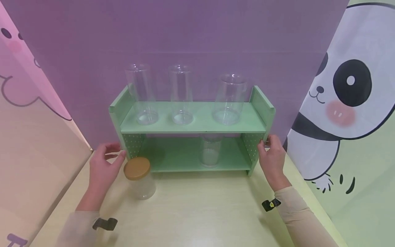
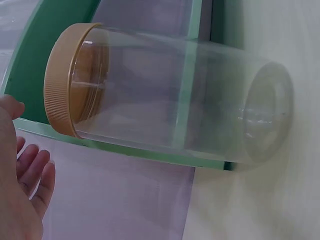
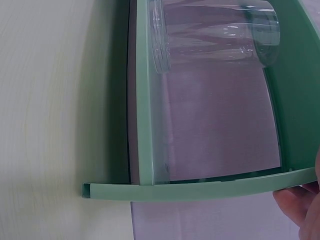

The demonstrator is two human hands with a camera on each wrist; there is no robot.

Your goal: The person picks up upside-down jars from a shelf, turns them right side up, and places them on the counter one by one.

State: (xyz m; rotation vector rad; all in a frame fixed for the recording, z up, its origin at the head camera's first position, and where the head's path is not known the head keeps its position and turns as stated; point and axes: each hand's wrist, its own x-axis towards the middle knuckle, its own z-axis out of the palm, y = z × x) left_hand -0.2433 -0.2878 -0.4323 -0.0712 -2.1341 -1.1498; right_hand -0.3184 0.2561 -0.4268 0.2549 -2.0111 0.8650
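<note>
A light green two-tier shelf (image 1: 197, 127) stands on the table. My left hand (image 1: 106, 161) is beside its left side panel, fingers loosely bent and holding nothing; in the left wrist view the fingertips (image 2: 34, 162) are apart from the panel. Close to that hand stands an upright clear jar (image 1: 143, 188) with a tan lid (image 1: 137, 168). My right hand (image 1: 273, 159) holds the shelf's right side panel (image 3: 210, 192) at its front edge. Much of that hand is outside the right wrist view.
Three clear, lidless jars, a left one (image 1: 147, 99), a middle one (image 1: 181, 99) and a wider right one (image 1: 229, 103), stand on the upper tier. Another clear jar (image 1: 211, 151) is on the lower tier. Behind rises a purple wall (image 1: 197, 34); printed side walls flank the table (image 1: 197, 212).
</note>
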